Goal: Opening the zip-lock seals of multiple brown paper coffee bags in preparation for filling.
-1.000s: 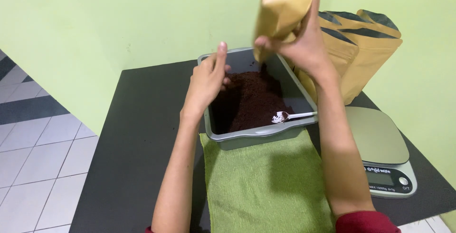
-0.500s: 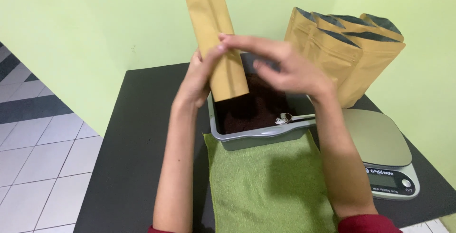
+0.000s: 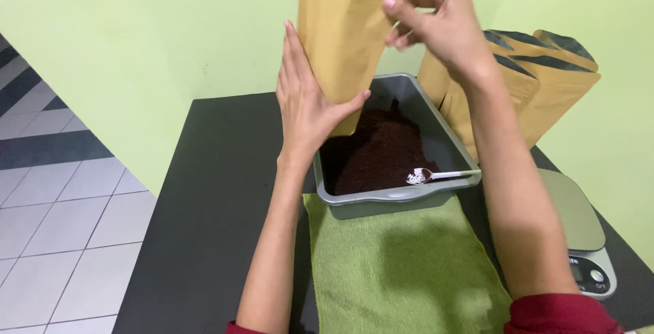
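A tan paper pouch (image 3: 344, 34) is being held upright over the far end of the grey tray (image 3: 446, 140) at the table's (image 3: 211, 218) far edge, clasped low by the left hand (image 3: 310, 105) and pinched higher by the right hand (image 3: 439, 24).

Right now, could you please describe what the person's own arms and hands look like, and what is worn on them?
Both forearms are bare from wrist to elbow. The left hand and right hand wear no gloves, and no rings, watch or bracelet show. Dark red sleeves appear at the bottom edge of the head view, pushed up near the elbows: plainly on the right arm, only a sliver on the left.
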